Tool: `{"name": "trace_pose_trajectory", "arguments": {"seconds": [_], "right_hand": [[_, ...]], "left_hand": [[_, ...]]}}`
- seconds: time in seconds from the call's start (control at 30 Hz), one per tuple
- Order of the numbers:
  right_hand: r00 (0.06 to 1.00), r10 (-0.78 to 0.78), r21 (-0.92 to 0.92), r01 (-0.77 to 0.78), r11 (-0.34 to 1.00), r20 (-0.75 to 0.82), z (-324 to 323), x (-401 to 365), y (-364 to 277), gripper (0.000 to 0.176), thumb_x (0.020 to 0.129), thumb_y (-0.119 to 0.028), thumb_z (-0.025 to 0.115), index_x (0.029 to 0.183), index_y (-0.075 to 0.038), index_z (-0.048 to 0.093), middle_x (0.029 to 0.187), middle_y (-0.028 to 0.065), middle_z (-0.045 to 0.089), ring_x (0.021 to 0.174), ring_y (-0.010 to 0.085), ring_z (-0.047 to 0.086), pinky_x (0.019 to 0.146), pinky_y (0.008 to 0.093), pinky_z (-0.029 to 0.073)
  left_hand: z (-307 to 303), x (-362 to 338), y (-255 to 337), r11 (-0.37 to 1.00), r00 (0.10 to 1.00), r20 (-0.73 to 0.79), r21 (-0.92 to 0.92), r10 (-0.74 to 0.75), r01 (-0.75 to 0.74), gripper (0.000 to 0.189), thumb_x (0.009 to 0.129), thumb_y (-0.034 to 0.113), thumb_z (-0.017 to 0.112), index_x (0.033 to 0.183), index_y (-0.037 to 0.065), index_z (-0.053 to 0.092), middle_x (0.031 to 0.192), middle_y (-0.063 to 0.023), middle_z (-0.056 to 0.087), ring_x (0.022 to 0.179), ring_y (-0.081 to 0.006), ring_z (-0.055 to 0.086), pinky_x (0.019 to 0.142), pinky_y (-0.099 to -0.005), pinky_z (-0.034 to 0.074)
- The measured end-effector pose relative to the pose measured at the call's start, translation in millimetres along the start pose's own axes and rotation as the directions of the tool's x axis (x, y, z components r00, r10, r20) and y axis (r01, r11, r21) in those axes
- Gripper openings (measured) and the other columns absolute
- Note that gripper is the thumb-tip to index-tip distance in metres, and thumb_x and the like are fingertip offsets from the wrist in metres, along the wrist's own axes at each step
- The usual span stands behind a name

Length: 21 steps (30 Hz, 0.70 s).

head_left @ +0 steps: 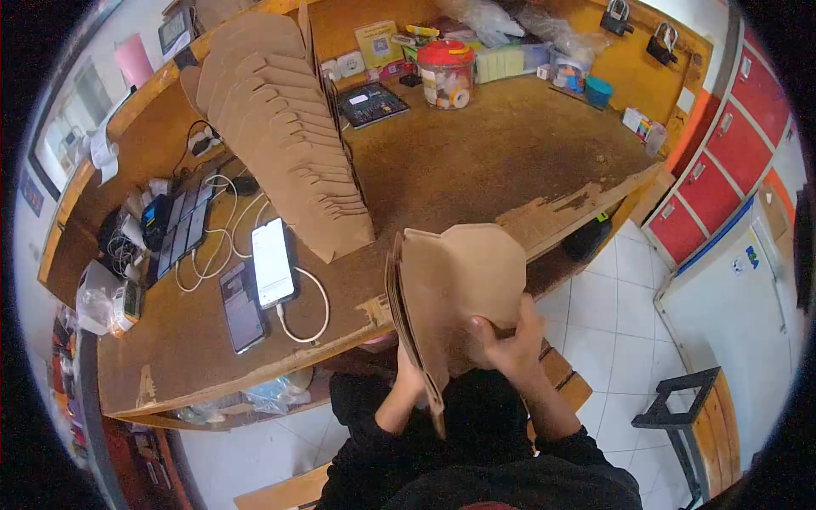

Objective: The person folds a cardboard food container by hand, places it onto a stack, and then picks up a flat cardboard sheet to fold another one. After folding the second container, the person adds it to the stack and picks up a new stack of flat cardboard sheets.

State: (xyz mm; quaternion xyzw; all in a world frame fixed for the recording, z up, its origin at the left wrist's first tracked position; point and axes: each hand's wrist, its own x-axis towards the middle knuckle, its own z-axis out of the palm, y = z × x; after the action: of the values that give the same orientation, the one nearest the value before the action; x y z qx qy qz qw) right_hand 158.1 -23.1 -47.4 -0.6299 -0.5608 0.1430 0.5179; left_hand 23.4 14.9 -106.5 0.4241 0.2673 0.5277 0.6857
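In front of my lap I hold several flat brown cardboard pieces [425,297], upright and close together, with rounded top edges. My left hand [408,380] grips them from the left near the bottom; its fingers are partly hidden behind the cardboard. My right hand [515,340] is closed on the right edge of the front piece, thumb on the near face. On the table, a long overlapping row of similar brown cardboard pieces [285,140] stretches from the back left towards me.
On the wooden table [501,144] are two phones [272,259] [242,306], white cables [327,310], a dark tablet-like device [374,104] and a red-lidded tub [445,76]. Several more phones [183,221] lean at left. A stool [710,416] and red lockers [705,170] stand right.
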Motion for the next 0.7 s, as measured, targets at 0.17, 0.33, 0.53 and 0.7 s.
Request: {"name": "trace_pose_trajectory", "arguments": {"seconds": [0.17, 0.33, 0.53, 0.7], "right_hand": [[0.984, -0.176, -0.043, 0.177, 0.983, 0.032, 3.0, -21.4, -13.4, 0.041, 0.066, -0.02, 0.065, 0.096, -0.001, 0.046, 0.081, 0.0191, 0.056, 0.077, 0.0346, 0.055, 0.066, 0.0363, 0.044], [0.905, -0.312, 0.306, 0.221, 0.926, 0.291, -5.5, -29.5, -20.4, 0.07, 0.066, -0.043, 0.061, 0.108, 0.007, 0.036, 0.099, 0.023, 0.047, 0.086, 0.038, 0.05, 0.073, 0.0369, 0.042], [0.997, 0.011, 0.385, -0.041, 0.922, 0.08, -13.4, -8.4, 8.0, 0.063, 0.063, -0.021, 0.069, 0.111, 0.001, 0.034, 0.105, 0.0129, 0.046, 0.098, 0.0213, 0.045, 0.081, 0.0335, 0.038], [0.991, 0.047, 0.576, 0.035, 0.817, -0.126, -19.1, -3.7, 11.3, 0.056, 0.065, -0.012, 0.065, 0.111, 0.001, 0.035, 0.102, 0.0091, 0.047, 0.095, 0.0172, 0.045, 0.08, 0.0311, 0.038]], "left_hand": [[-9.4, -4.9, -22.3, 0.968, 0.969, -0.173, 0.21, 0.178, -0.14, 0.034, 0.086, 0.025, 0.035, 0.11, 0.002, 0.038, 0.096, -0.0073, 0.049, 0.085, -0.0159, 0.048, 0.075, -0.0298, 0.041], [-21.8, 16.0, -34.3, 0.98, 0.955, -0.221, 0.04, 0.199, -0.195, 0.062, 0.083, 0.052, 0.025, 0.113, -0.002, 0.033, 0.103, -0.0101, 0.043, 0.094, -0.0169, 0.042, 0.08, -0.029, 0.035], [46.0, 6.5, 52.6, 0.819, 0.956, 0.014, 0.513, 0.292, -0.258, 0.052, 0.086, 0.042, 0.028, 0.112, -0.003, 0.036, 0.101, -0.0129, 0.046, 0.096, -0.0199, 0.043, 0.084, -0.0282, 0.032], [40.3, 8.2, 41.2, 0.718, 0.977, -0.009, 0.68, 0.212, -0.15, 0.043, 0.089, 0.029, 0.023, 0.072, -0.003, 0.047, 0.067, -0.0165, 0.051, 0.063, -0.0282, 0.05, 0.061, -0.0356, 0.038]]}}
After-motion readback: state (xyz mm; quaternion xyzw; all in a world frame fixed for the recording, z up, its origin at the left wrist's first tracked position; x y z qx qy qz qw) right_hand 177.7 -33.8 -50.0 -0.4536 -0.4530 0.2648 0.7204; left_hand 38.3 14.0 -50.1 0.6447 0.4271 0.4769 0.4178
